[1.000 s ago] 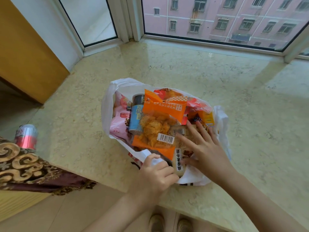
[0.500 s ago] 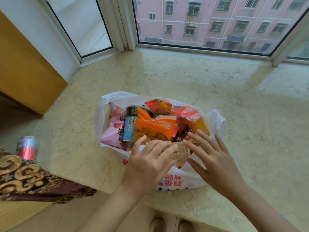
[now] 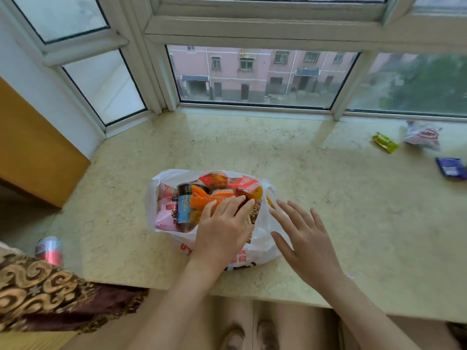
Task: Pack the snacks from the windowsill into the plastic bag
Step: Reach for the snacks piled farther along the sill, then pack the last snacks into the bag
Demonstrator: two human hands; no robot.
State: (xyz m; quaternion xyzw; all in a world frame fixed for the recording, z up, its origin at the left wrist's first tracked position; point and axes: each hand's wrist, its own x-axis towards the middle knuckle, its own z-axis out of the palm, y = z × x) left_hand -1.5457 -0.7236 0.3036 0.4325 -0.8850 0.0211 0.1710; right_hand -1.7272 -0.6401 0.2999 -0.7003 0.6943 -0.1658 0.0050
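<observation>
A white plastic bag (image 3: pixel 262 243) with red print lies on the marble windowsill (image 3: pixel 353 210), stuffed with snacks: a pink packet (image 3: pixel 165 210), a blue can (image 3: pixel 184 204), orange packets (image 3: pixel 202 198). My left hand (image 3: pixel 225 228) presses flat on the snacks in the bag, fingers straight. My right hand (image 3: pixel 303 236) hovers open, fingers spread, beside the bag's right side. Three loose snacks lie far right on the sill: a yellow-green packet (image 3: pixel 385 142), a white packet (image 3: pixel 423 135) and a purple packet (image 3: pixel 451 168).
A red drink can (image 3: pixel 49 250) stands at the sill's left front edge, next to a brown and gold patterned cloth (image 3: pixel 38 291). A wooden panel (image 3: pixel 32 150) is at the left. Window frames close the back. My feet show below the sill's edge.
My left hand let go of the bag's rim and moved onto the snacks, pressing them. My right hand lifted off the contents to the bag's right side. The view tilted up, showing loose snacks at right.
</observation>
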